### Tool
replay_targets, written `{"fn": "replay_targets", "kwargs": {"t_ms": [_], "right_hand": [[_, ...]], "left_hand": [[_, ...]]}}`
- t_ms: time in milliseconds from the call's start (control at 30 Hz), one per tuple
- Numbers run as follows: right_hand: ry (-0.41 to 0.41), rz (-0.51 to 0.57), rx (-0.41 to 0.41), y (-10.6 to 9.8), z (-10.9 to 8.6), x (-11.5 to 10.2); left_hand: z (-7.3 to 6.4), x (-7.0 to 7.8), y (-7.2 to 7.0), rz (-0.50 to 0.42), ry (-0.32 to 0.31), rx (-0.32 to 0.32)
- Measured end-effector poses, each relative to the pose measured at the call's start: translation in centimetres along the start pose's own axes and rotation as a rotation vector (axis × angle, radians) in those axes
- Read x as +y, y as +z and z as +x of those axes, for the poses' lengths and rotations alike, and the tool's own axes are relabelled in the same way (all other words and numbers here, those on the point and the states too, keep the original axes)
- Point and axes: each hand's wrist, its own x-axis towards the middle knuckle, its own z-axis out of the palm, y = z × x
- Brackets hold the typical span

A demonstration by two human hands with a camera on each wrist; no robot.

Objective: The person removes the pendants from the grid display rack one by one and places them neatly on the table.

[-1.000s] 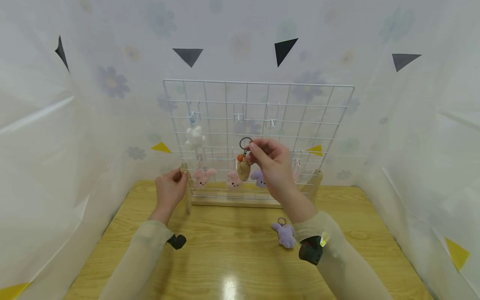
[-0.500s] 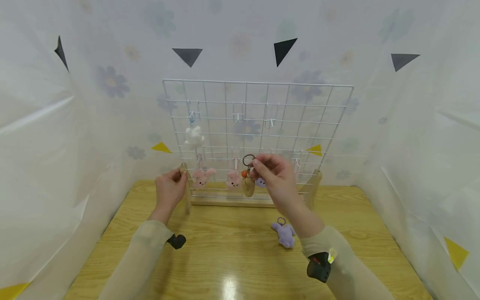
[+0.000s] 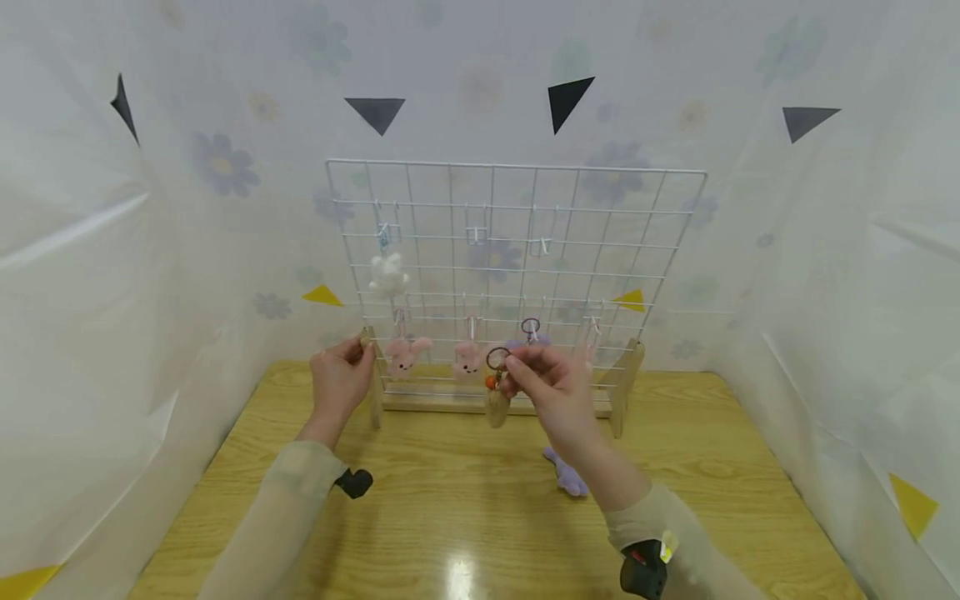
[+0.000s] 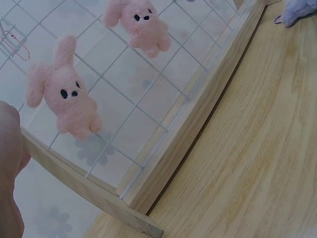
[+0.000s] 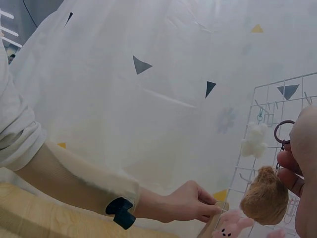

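My right hand [image 3: 551, 390] pinches a keychain by its metal ring [image 5: 283, 132] in front of the grid's lower part. From the ring hang an orange bead [image 3: 491, 382] and a brown plush charm [image 5: 266, 196]. With thumb and fingers, my left hand [image 3: 342, 379] grips the top of the left wooden leg [image 3: 377, 404] of a white wire grid rack [image 3: 517, 166]. Two pink rabbit plush keychains [image 4: 73, 96] hang low on the grid. Behind my right hand, a purple plush keychain [image 3: 539, 341] on a hook is mostly hidden.
A white plush keychain [image 3: 388, 275] hangs at the grid's upper left. White hooks [image 3: 476, 235] sit along the upper row. On the table [image 3: 420, 517] lies a purple plush keychain [image 3: 570, 481], partly behind my right wrist. Patterned sheeting [image 3: 247, 217] surrounds the table.
My right hand has come down with the keychain, from mid-grid to the grid's lower part. It now uncovers the hung purple keychain's ring and covers part of the one lying down. My left hand stays put.
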Motion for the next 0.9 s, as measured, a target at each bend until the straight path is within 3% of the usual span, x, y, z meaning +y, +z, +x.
{"fn": "replay_targets", "kwargs": {"t_ms": [333, 900], "right_hand": [[-0.037, -0.023, -0.054, -1.2, -1.3, 2.0], [0.041, -0.096, -0.038, -4.6, -3.3, 5.7]], "left_hand": [[-0.1, 0.1, 0.0, 0.0, -0.032, -0.022], [0.2, 0.1, 0.0, -0.013, -0.031, -0.003]]}}
